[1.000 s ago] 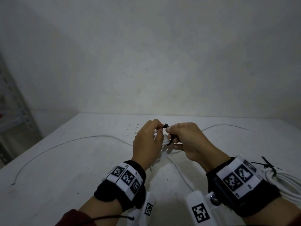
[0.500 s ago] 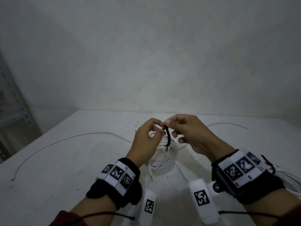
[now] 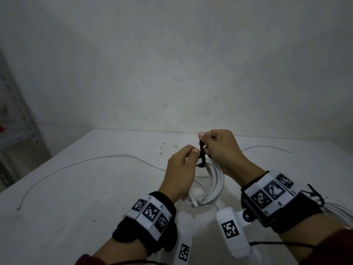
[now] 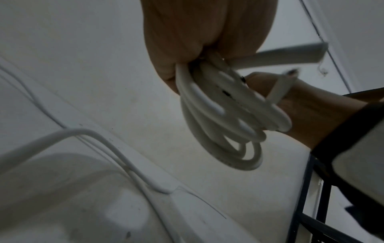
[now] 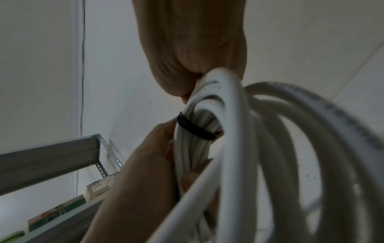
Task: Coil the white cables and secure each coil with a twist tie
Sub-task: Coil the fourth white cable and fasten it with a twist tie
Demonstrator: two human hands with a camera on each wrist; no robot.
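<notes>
Coil of white cable hangs between both hands, just above the table, a black twist tie looped round its top strands. The right hand, above the coil, pinches the tie's upper end with curled fingers; the left hand, beside the coil, pinches the tie lower down and grips the bundled strands. If either pinch slips before the ends are twisted, I judge the tie could spring open and the loops splay apart.

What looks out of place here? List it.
Little stands out. One thin cable still sprawls uncoiled across the table, and dark specks dot the tabletop beyond the hands. The coil and black tie held by both hands look orderly.
</notes>
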